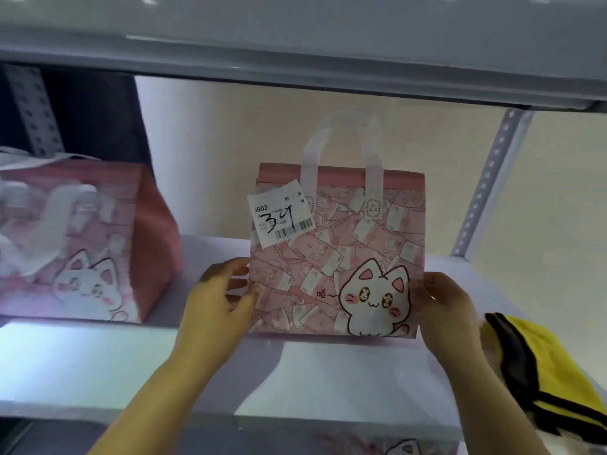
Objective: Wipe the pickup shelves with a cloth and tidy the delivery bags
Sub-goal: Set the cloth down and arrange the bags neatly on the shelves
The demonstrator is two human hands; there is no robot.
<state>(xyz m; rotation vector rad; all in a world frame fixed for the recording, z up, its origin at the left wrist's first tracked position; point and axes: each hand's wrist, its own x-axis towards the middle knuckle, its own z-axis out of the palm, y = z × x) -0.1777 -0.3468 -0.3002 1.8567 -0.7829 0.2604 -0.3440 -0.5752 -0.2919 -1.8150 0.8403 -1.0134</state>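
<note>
A pink delivery bag [338, 257] with a white cat print and a paper label marked 34 stands upright in the middle of the white shelf [315, 382]. My left hand [220, 297] holds the bag's lower left edge, thumb on the front. My right hand [443, 303] holds its lower right edge the same way. A second pink cat bag [85, 244] stands at the left of the shelf, blurred, with its handles drooping. A yellow cloth with black trim [545, 372] lies on the shelf's right end, untouched.
The shelf above [295, 60] hangs low over the bags. A perforated metal upright [492, 178] stands at the back right and another at the back left. The top of a third cat bag [404, 449] shows on the shelf below.
</note>
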